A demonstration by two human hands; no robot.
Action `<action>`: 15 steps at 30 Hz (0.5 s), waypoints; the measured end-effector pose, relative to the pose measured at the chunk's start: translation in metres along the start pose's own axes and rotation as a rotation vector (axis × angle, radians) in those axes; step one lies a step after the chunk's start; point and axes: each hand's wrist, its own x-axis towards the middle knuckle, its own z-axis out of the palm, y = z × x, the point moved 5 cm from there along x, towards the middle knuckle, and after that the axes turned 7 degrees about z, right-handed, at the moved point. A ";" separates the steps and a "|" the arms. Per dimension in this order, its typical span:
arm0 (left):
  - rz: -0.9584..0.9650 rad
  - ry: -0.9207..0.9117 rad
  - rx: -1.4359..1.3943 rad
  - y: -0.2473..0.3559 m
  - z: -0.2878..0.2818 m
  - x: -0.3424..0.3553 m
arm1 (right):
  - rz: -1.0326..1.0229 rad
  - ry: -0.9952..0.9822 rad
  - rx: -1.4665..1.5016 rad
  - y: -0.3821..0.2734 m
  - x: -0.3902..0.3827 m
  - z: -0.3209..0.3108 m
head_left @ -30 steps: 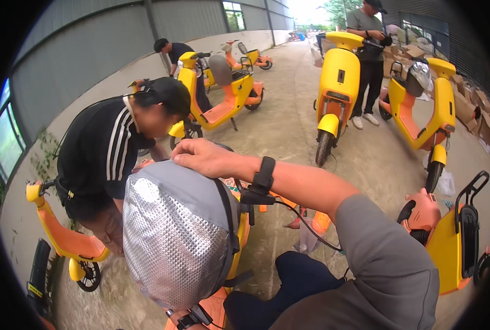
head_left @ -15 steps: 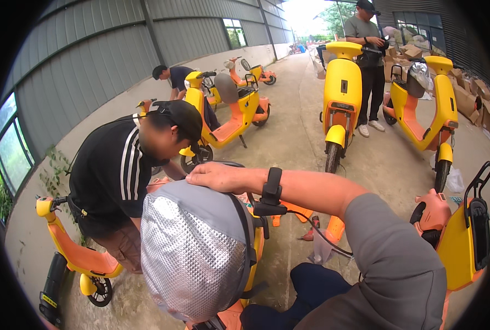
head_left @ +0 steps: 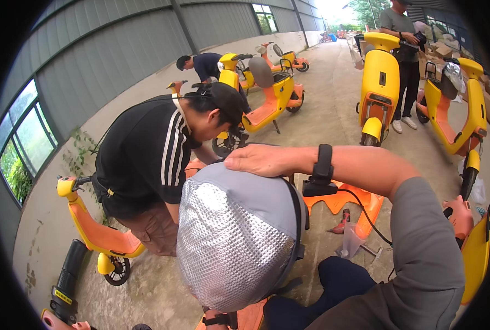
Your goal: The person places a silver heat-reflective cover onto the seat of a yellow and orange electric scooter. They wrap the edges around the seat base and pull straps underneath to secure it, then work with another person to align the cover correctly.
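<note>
My right hand (head_left: 258,160) lies on top of a rounded cover (head_left: 234,242) of silver quilted foil and grey fabric with a dark strap along its right side, its fingers extended over the grey part. The object inside is hidden. My left hand (head_left: 216,324) shows only near its banded wrist at the bottom edge, below the cover, its fingers hidden. Orange scooter bodywork (head_left: 256,316) shows beneath. Just left of the cover a co-worker (head_left: 140,148) in a striped black top bends forward, hands mostly hidden behind it.
Yellow-orange scooters (head_left: 379,82) stand along both sides, one (head_left: 99,236) near the left wall. Two more people (head_left: 201,69) work farther back. Orange panels (head_left: 366,214), a red tool (head_left: 341,223) and a plastic bag (head_left: 350,242) lie beyond the cover. Cardboard (head_left: 443,52) is piled back right.
The view has swung left, so cover and scooters sit farther right in the picture. My right hand stays on the cover's top, its fingers now lying flatter. More of the orange panels shows.
</note>
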 end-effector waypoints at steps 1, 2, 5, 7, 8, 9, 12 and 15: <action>-0.003 -0.006 0.002 -0.001 0.002 0.001 | -0.001 -0.003 0.003 0.000 -0.001 0.001; -0.008 -0.006 0.001 -0.001 0.001 -0.001 | -0.002 0.014 -0.003 0.000 -0.003 0.001; -0.014 -0.008 0.005 -0.003 0.000 -0.004 | 0.001 0.045 -0.002 0.004 0.000 0.005; -0.005 0.010 0.006 -0.001 -0.001 -0.008 | 0.007 0.046 0.001 0.005 -0.003 0.004; -0.003 0.002 0.008 -0.003 0.001 -0.005 | 0.004 0.047 0.034 0.004 -0.003 0.003; -0.007 -0.003 0.004 -0.006 0.001 -0.005 | 0.002 0.044 0.069 0.005 -0.002 0.003; 0.003 -0.022 -0.005 -0.011 -0.004 -0.005 | -0.039 0.101 -0.007 0.011 -0.004 0.000; 0.046 -0.043 -0.009 -0.014 -0.001 0.007 | -0.217 0.221 -0.171 0.001 -0.007 -0.007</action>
